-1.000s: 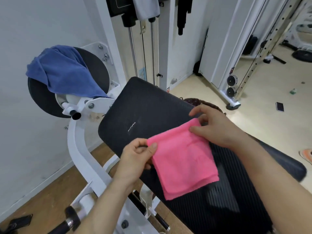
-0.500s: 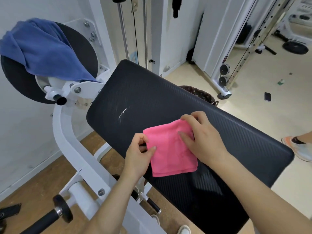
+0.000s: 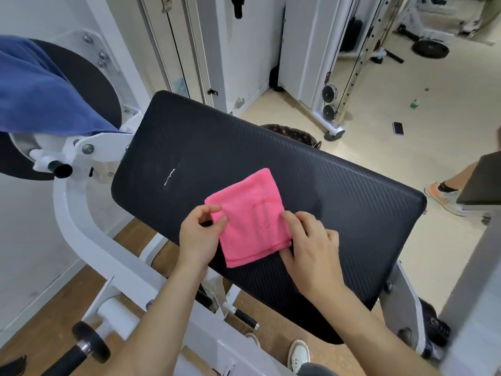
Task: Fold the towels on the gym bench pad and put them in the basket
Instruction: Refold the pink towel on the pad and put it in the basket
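- The pink towel (image 3: 248,221) lies folded into a rough square on the black bench pad (image 3: 311,169), its near edge close to the pad's near edge.
- The left hand (image 3: 199,236) pinches the towel's left edge between thumb and forefinger; the other fingers are curled beneath.
- The right hand (image 3: 311,249) holds the right edge, forefinger lying on top and thumb at the near right corner, fingers close together.
- Bare pad stretches far, left and well out to the right of the towel.
- The basket (image 3: 294,132) shows only as a dark patterned rim just behind the pad's far edge.
- A blue towel (image 3: 35,90) drapes over a round black disc (image 3: 92,82) at far left, well apart from the pad's left end.
- Another person's shoe (image 3: 444,198) stands on the floor beyond the pad's right end.
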Demonstrator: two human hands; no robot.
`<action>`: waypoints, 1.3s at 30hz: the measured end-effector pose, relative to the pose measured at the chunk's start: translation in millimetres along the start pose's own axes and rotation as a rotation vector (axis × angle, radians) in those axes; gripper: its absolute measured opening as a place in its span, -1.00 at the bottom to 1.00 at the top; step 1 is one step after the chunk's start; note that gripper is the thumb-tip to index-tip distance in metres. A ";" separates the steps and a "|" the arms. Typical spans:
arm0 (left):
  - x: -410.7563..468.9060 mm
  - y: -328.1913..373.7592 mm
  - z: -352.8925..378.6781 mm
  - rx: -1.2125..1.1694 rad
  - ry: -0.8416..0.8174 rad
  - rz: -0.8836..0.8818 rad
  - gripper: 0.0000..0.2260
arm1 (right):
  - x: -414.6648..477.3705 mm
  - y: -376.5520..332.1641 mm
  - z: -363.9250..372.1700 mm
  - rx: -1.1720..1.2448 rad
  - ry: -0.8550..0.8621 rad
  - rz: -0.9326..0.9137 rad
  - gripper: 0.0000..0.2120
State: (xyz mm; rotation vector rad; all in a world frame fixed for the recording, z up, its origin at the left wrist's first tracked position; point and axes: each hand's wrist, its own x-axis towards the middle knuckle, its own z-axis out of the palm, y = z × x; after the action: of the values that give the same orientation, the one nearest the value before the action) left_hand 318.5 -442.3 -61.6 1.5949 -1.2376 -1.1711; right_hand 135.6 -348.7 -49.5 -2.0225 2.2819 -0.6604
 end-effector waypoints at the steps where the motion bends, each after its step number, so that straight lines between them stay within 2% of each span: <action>1: -0.4 -1.3 -0.5 -0.025 0.009 -0.022 -0.84 | 0.8 0.5 0.8 0.021 0.028 -0.011 -0.53; 5: -12.2 -13.8 -1.0 -0.102 0.054 -0.068 -0.78 | 5.2 5.7 2.1 0.080 0.098 0.027 -0.58; 9: -22.2 -21.5 2.9 0.019 -0.001 0.033 -0.63 | 11.4 -0.8 -9.0 0.004 -0.079 0.084 -0.68; 12: -21.6 -18.6 2.1 0.096 -0.035 0.027 -0.53 | 16.1 -9.0 -32.9 0.015 -0.221 0.096 -0.63; 13: -21.5 -16.6 1.1 0.121 -0.039 0.025 -0.50 | 19.5 -15.5 -40.0 0.094 -0.201 0.055 -0.60; 15: -22.4 -13.9 -0.3 0.171 -0.050 0.024 -0.44 | 29.1 -30.0 -42.6 0.465 -0.251 0.050 -0.59; 17: -23.9 -13.5 -1.8 0.212 -0.053 0.010 -0.42 | 42.3 -42.2 -36.7 0.948 -0.502 0.308 -0.61; 18: -24.3 -15.0 -3.2 0.233 -0.054 0.013 -0.42 | 46.8 -43.7 -31.7 1.115 -0.583 0.472 -0.64; 20: -24.3 -18.4 -5.8 0.264 -0.053 0.020 -0.41 | 52.2 -40.0 -25.2 1.278 -0.577 0.673 -0.72; 22: -20.9 -22.8 -8.7 0.184 -0.025 -0.022 -0.38 | 53.8 -35.9 -22.5 1.305 -0.547 0.701 -0.76; 24: -18.5 -25.6 -12.9 -0.012 0.018 -0.145 -0.38 | 54.4 -34.6 -20.7 1.337 -0.554 0.691 -0.76; 26: -17.2 -26.2 -17.1 -0.255 0.029 -0.300 -0.49 | 55.7 -35.3 -18.6 1.406 -0.517 0.734 -0.74; 28: -19.6 -22.8 -20.0 -0.481 -0.038 -0.433 -0.65 | 55.9 -36.2 -16.0 1.417 -0.458 0.781 -0.73; 31: -25.6 -8.8 -25.3 -0.582 -0.078 -0.484 -0.82 | 57.1 -39.8 -16.6 1.401 -0.463 0.797 -0.74; 33: -28.5 9.8 -30.8 -0.462 -0.031 -0.350 -0.83 | 64.2 -42.5 -24.0 1.408 -0.518 0.808 -0.74; 34: -30.3 23.0 -33.9 -0.343 -0.011 -0.216 -0.84 | 70.2 -43.2 -30.1 1.403 -0.557 0.800 -0.70; 37: -43.1 71.4 -40.0 0.034 -0.076 0.329 -0.83 | 94.8 -49.7 -57.0 1.350 -0.689 0.674 -0.55; 39: -53.0 89.1 -38.2 0.264 -0.152 0.631 -0.83 | 107.9 -56.5 -74.3 1.250 -0.670 0.539 -0.55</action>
State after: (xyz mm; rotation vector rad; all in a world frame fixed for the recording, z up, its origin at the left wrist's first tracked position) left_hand 327.9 -408.1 43.0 1.1565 -1.8806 -0.7498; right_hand 150.2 -433.4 64.3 -0.7947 1.2863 -0.8377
